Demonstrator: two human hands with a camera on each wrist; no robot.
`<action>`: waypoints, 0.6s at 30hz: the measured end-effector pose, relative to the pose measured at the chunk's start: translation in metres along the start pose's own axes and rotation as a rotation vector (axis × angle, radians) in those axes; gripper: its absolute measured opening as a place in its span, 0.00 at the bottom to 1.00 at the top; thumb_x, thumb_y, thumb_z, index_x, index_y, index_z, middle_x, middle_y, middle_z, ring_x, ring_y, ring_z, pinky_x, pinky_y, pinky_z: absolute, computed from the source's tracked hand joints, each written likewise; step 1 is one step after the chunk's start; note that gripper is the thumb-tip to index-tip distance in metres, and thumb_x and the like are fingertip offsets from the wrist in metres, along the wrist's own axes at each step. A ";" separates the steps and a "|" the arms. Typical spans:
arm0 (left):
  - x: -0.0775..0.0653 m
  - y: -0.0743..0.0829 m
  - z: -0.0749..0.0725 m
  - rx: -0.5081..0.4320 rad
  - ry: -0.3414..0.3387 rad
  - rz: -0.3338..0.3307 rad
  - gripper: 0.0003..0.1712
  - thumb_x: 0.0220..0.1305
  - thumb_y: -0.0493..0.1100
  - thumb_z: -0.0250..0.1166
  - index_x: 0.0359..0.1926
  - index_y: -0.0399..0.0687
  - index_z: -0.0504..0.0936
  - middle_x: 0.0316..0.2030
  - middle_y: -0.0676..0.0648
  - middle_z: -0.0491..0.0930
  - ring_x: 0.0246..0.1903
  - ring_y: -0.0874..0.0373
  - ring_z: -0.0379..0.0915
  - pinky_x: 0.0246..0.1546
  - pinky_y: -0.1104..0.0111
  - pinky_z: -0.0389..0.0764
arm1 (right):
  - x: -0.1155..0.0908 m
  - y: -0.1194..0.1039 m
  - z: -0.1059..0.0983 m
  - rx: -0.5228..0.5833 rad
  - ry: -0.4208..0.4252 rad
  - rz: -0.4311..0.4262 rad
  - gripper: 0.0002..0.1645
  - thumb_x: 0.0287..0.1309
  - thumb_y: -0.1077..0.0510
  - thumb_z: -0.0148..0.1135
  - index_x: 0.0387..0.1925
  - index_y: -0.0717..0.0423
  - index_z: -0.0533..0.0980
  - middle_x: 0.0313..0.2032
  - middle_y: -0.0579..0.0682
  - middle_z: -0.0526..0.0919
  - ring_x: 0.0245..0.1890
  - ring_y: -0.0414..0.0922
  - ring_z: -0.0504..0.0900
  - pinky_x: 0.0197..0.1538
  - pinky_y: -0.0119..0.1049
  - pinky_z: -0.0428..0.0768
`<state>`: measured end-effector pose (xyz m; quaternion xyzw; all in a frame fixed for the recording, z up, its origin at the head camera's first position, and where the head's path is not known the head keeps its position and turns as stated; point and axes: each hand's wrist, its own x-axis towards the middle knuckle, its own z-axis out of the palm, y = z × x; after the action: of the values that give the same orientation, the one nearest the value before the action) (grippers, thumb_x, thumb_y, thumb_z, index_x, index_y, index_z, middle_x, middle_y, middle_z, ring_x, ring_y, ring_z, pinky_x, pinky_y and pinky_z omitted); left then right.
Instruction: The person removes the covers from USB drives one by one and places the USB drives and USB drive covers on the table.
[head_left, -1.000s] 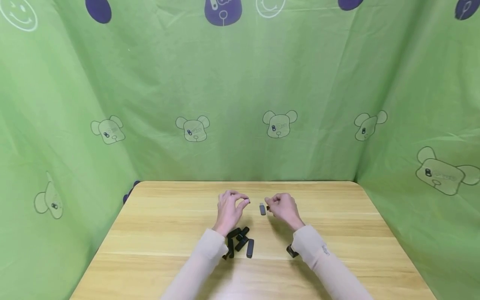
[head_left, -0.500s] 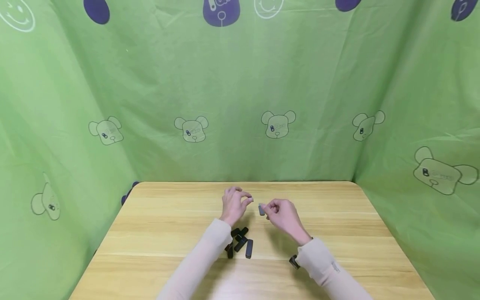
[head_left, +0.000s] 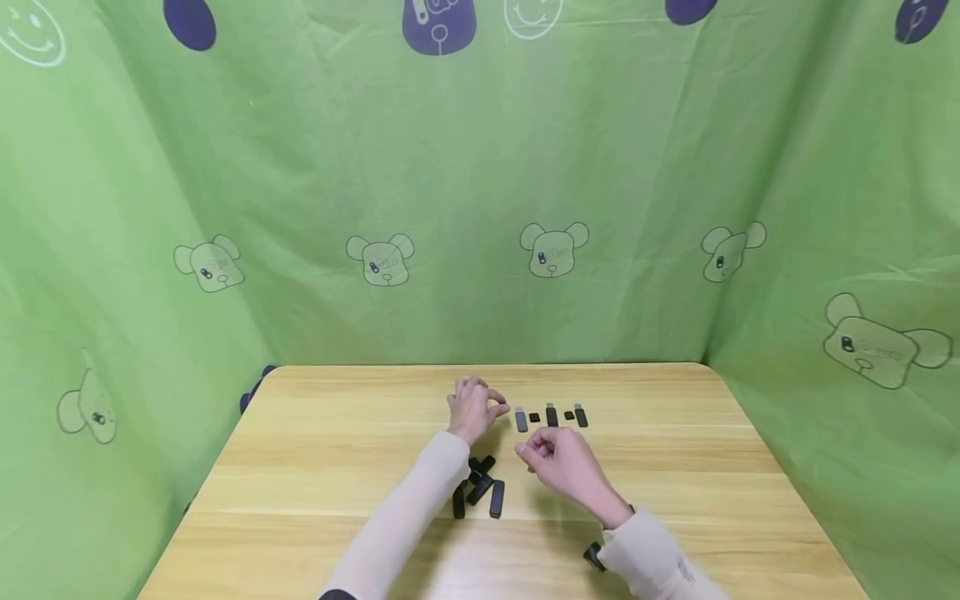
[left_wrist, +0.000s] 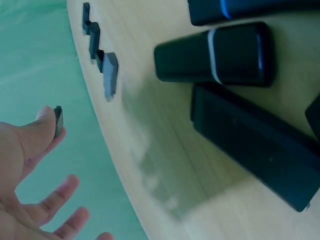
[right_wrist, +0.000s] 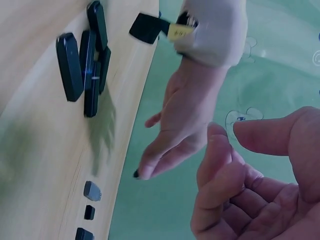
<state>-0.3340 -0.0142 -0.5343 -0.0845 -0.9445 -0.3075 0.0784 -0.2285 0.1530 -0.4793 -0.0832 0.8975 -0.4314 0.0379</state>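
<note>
My left hand point(head_left: 471, 410) hovers over the far middle of the table, just left of the row of sticks. Its thumb and index finger pinch a small dark cap point(left_wrist: 59, 121), while the other fingers spread loosely. A grey USB stick point(head_left: 521, 419) lies nearest to it, metal plug facing away. To its right come a small black cap point(head_left: 535, 417), a black USB stick point(head_left: 551, 415), a second black cap point(head_left: 569, 415) and another black USB stick point(head_left: 581, 416). My right hand point(head_left: 564, 461) is on the near side of this row, fingers loosely curled, holding nothing.
Several capped black USB sticks point(head_left: 480, 490) lie in a loose pile nearer to me, some across each other, partly beside the left sleeve. One dark stick point(head_left: 497, 499) lies at the pile's right. A green curtain point(head_left: 465, 317) stands behind the wooden table point(head_left: 337, 433).
My right hand has drawn back toward me from the grey stick, uncovering the black sticks and caps. My left hand has moved slightly right, still pinching the cap.
</note>
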 end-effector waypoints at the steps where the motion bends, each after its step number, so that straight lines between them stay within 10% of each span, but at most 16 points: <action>1: 0.000 -0.001 0.001 0.007 -0.002 -0.002 0.10 0.59 0.49 0.73 0.40 0.52 0.91 0.58 0.40 0.80 0.60 0.45 0.67 0.56 0.48 0.69 | -0.003 -0.001 0.001 0.002 -0.005 -0.003 0.10 0.63 0.54 0.67 0.27 0.53 0.82 0.21 0.45 0.82 0.19 0.40 0.76 0.22 0.29 0.73; 18: 0.007 -0.013 0.024 0.114 -0.048 -0.012 0.11 0.53 0.51 0.77 0.36 0.53 0.92 0.54 0.43 0.82 0.55 0.46 0.68 0.53 0.48 0.71 | -0.038 -0.016 0.004 0.037 -0.041 -0.123 0.12 0.65 0.51 0.66 0.30 0.54 0.82 0.23 0.46 0.83 0.20 0.35 0.76 0.25 0.28 0.78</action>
<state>-0.3457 -0.0099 -0.5597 -0.0819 -0.9626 -0.2515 0.0585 -0.1886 0.1472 -0.4700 -0.1463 0.8815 -0.4478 0.0314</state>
